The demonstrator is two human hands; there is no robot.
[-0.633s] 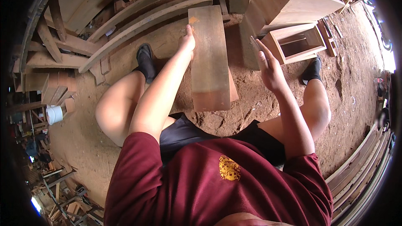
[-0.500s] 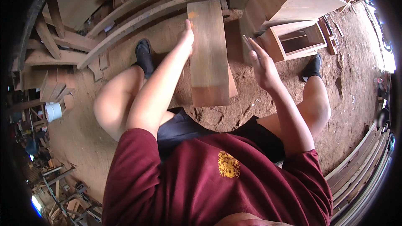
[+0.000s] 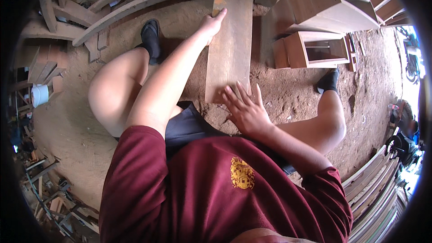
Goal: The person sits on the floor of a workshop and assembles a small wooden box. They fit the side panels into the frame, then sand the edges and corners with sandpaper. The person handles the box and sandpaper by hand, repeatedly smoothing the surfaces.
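A long flat wooden board (image 3: 230,49) stretches away from me between my knees, with an orange patch near its far end. My left hand (image 3: 213,26) grips its left edge towards the far end, thumb on top and the other fingers mostly hidden. Over the near end, my right hand (image 3: 247,111) is spread palm down, its fingertips at the board's face. Whether anything lies under that palm is hidden.
To the right stand an open wooden box (image 3: 326,48) and a larger wooden cabinet piece (image 3: 324,6). Long timber (image 3: 157,6) crosses the back left. A white bucket (image 3: 39,95) sits far left, and stacked planks (image 3: 371,189) lie at lower right.
My right hand, earlier raised right of the board with a thin flat piece at its fingers, has come down onto the near end. That piece no longer shows. My left hand still grips the edge.
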